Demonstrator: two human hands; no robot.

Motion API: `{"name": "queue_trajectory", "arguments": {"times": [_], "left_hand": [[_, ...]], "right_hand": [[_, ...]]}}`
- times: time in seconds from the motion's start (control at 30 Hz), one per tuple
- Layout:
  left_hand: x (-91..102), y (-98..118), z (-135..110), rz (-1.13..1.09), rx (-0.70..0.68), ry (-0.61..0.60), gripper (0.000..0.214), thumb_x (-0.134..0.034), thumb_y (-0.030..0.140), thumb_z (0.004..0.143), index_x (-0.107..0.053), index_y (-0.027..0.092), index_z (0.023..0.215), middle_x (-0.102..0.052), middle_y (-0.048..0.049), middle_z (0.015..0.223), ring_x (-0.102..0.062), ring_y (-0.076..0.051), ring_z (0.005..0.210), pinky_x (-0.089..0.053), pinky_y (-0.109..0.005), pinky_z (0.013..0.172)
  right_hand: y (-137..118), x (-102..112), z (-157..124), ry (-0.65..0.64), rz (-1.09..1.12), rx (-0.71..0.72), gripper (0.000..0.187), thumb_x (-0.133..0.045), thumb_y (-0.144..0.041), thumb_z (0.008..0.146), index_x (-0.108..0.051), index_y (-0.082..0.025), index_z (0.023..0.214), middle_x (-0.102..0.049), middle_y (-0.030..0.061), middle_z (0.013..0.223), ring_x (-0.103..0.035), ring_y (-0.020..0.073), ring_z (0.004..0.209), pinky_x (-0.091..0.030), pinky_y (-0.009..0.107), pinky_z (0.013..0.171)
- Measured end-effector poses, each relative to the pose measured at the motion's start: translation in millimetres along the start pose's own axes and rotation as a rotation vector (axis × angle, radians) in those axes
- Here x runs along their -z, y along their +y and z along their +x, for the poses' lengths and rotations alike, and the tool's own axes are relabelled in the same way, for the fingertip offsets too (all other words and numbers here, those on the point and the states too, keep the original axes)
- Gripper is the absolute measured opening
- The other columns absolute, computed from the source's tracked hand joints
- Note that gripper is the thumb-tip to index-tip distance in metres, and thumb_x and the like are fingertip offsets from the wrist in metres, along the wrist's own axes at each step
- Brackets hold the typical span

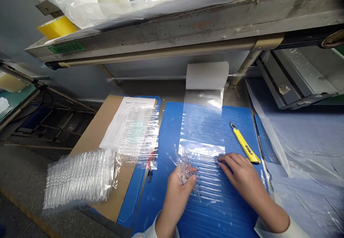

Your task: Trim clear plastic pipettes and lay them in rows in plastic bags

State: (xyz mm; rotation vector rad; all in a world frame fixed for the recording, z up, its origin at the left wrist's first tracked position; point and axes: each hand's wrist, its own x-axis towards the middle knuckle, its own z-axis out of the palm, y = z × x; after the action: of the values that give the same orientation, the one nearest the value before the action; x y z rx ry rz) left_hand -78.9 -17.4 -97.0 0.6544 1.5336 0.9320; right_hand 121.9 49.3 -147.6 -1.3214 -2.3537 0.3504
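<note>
My left hand is closed around a small bunch of clear thin glass tubes, held just above a clear pocketed plastic strip. That strip runs down from a white roll over a blue corrugated board. Several tubes lie in the strip's pockets. My right hand rests on the strip's right side, fingertips curled and pressed down at one pocket. A yellow utility knife lies just beyond my right hand.
A stack of filled clear strips sits at the left on brown cardboard, with a printed sheet under more strips. Loose plastic film covers the right. A metal shelf hangs overhead. A grey machine stands right.
</note>
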Motion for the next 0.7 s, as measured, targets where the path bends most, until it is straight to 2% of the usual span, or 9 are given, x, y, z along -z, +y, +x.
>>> {"name": "queue_trajectory", "arguments": {"times": [0.2,0.33,0.5,0.7], "left_hand": [[0.7,-4,3,0.048,0.104,-0.094,0.046,-0.063,0.038,0.074,-0.057,0.01,0.11,-0.063,-0.0106,0.094,-0.049,-0.01,0.053,-0.042,-0.026,0.056],[0.8,-7,4,0.064,0.098,-0.094,0.048,-0.061,0.04,0.074,-0.057,0.009,0.111,-0.063,-0.0088,0.086,-0.049,-0.011,0.053,-0.042,-0.027,0.055],[3.5,-8,4,0.062,0.088,-0.091,0.049,-0.062,0.043,0.074,-0.058,0.009,0.109,-0.06,-0.0047,0.075,-0.051,-0.012,0.053,-0.041,-0.027,0.056],[4.6,-8,2,-0.051,0.118,-0.071,0.052,-0.066,0.048,0.069,-0.06,0.011,0.104,-0.056,0.0007,0.061,-0.051,-0.012,0.052,-0.04,-0.025,0.055]], "right_hand": [[0,-8,4,-0.018,-0.097,0.04,0.027,-0.036,-0.028,0.093,-0.057,-0.018,0.079,-0.059,0.0053,0.075,-0.053,0.0185,0.071,-0.035,0.031,0.064],[-2,5,13,-0.014,-0.083,0.104,0.023,-0.038,-0.024,0.092,-0.056,-0.018,0.078,-0.058,0.004,0.073,-0.051,0.0177,0.069,-0.033,0.031,0.064],[-4,23,15,0.115,-0.004,0.127,0.015,-0.046,-0.022,0.09,-0.055,-0.019,0.079,-0.06,0.0037,0.075,-0.052,0.0167,0.073,-0.034,0.031,0.067],[-1,11,1,0.012,0.065,0.178,0.014,-0.044,-0.019,0.09,-0.055,-0.019,0.082,-0.06,0.0029,0.076,-0.051,0.0156,0.071,-0.032,0.031,0.066]]}}
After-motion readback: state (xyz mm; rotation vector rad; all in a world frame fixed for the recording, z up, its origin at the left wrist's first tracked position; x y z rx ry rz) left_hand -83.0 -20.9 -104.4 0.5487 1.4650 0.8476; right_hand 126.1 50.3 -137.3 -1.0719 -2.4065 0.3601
